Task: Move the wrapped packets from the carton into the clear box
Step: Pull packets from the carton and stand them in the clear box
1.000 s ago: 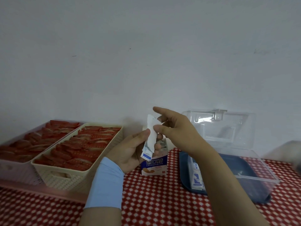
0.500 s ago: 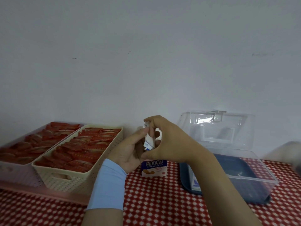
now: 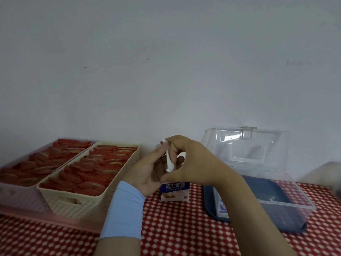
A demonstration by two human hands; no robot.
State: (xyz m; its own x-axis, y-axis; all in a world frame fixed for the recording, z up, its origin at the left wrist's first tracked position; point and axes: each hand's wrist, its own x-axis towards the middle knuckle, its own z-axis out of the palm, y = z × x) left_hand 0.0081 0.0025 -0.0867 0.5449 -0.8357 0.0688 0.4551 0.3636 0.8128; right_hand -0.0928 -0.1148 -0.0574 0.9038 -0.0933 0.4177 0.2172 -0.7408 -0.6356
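A small blue-and-white carton [image 3: 175,191] stands on the red checked cloth, mostly behind my hands. Just above it both hands hold a white wrapped packet [image 3: 169,163]. My left hand [image 3: 149,171], with a light blue wristband, cups the packet from the left, thumb up along it. My right hand [image 3: 186,161] curls over the top and pinches it from the right. To the right stands the clear box [image 3: 287,198] with a dark blue floor and its lid tipped open against the wall. A blue-and-white packet [image 3: 222,207] stands inside at the box's left wall.
A cream perforated basket [image 3: 88,202] full of red wrapped packets sits to the left. Beside it a pink-rimmed tray [image 3: 16,198] holds more red packets. A white wall runs close behind everything. A blurred pale object [image 3: 328,172] shows at the right edge.
My right hand went from open fingers above the packet to closing over its top. The packet is now folded and hidden more between both hands, just above the carton.
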